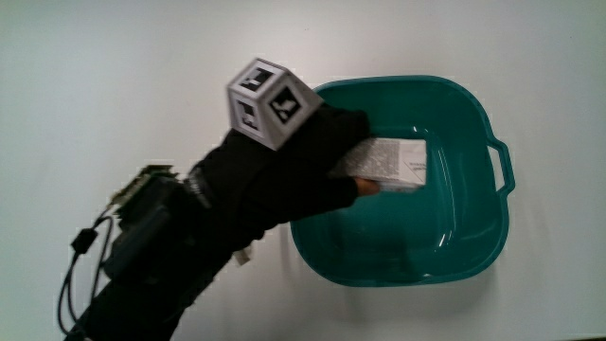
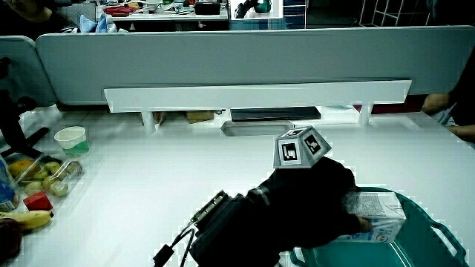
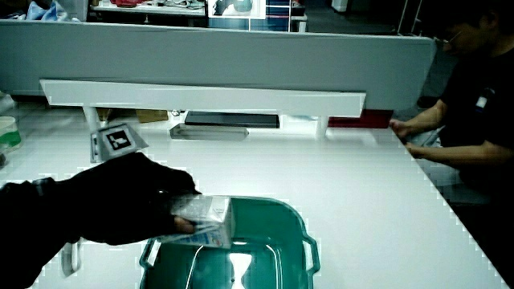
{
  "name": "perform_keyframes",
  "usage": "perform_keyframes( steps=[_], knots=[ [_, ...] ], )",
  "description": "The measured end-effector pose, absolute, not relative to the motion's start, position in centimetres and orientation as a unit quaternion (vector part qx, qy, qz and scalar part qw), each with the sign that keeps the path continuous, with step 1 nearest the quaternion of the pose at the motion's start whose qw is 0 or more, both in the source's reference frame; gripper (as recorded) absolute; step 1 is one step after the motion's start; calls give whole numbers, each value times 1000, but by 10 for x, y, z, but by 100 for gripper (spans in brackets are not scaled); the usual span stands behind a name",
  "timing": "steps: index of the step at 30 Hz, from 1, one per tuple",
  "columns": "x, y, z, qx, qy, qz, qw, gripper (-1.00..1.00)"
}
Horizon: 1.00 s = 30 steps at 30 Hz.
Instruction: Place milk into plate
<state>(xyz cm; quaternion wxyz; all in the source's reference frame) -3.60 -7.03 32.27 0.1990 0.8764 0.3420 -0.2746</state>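
Milk carton (image 1: 396,161) clasped in the hand's (image 1: 294,175) grip, over the teal plate (image 1: 473,237); fingers wrapped around one end

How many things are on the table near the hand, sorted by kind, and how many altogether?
Milk cartons: 1, the milk carton held by the hand over the basin.
Basins: 1, the teal basin.
Paper cups: 1, the cup seen in a side view.
Bananas: 1, the banana at the table's edge.
Total: 4
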Motion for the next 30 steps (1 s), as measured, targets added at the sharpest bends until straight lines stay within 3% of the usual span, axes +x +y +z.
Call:
perform_keyframes(
  steps=[1, 2, 4, 11, 30],
  knots=[
    [-31, -69, 325, 883, 353, -251, 184, 0],
    [-27, -66, 327, 877, 305, -283, 238, 0],
    [-17, -64, 338, 879, 351, -248, 208, 0],
    [4, -48, 354, 869, 310, -245, 297, 0],
    [16, -41, 407, 863, 304, -224, 335, 0]
  ],
)
